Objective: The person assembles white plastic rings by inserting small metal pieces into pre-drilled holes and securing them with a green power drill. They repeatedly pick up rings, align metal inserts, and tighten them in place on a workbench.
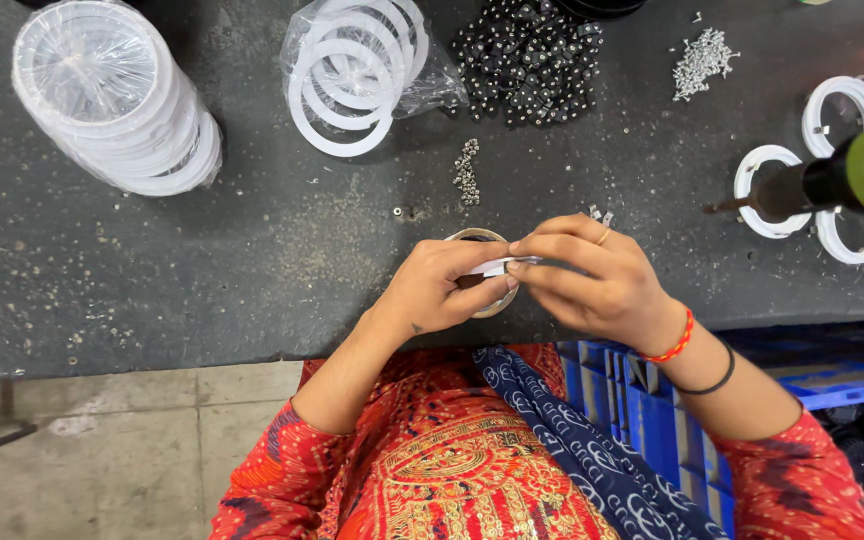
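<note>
We are at a fitting step: both hands meet over a small round ring (482, 272) at the near edge of the table (252, 270), and work a thin white strip (500, 266) against it. Our left hand (442, 288) cups the ring, fingers curled round its side, thumb pressed on the strip; that grip is closed on the ring. Our right hand (587, 280) pinches the strip's end between thumb and fingertips, a narrow, tight grip with the other fingers folded over. What sits inside the ring we cannot tell; the fingers hide it.

We judge that the next move calls for fine finger control: keeping the ring steady in the left hand while the right guides the strip, without letting it slip.

Well apart lie a stack of clear lids (112, 95), a bag of white rings (357, 70), a heap of black parts (530, 60), small screws (702, 62), and a green-handled driver (832, 180) hanging over more white rings.
</note>
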